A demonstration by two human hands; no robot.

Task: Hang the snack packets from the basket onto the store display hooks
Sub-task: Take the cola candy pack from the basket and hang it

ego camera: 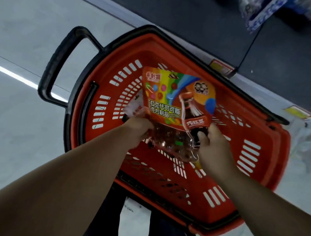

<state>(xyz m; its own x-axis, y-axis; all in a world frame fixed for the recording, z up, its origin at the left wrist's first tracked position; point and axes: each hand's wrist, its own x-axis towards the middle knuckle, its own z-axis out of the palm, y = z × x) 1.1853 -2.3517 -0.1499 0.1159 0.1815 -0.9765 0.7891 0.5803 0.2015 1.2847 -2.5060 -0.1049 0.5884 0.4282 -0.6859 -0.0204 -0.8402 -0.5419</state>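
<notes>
An orange snack packet (174,98) with rainbow print and a clear bottom full of candies is held above the red basket (254,155). My left hand (136,130) grips its lower left corner, along with a second, mostly hidden packet (134,108) behind it. My right hand (211,142) pinches the packet's lower right corner, thumb on top. The basket's slotted floor shows beneath the packets. No display hooks are in view.
The basket stands on a pale tiled floor (14,110), its black handle (59,66) pointing left. A dark shelf base (202,15) with yellow price tags (220,67) runs across the top right. Packaged goods (281,11) sit at the top right. My legs are below.
</notes>
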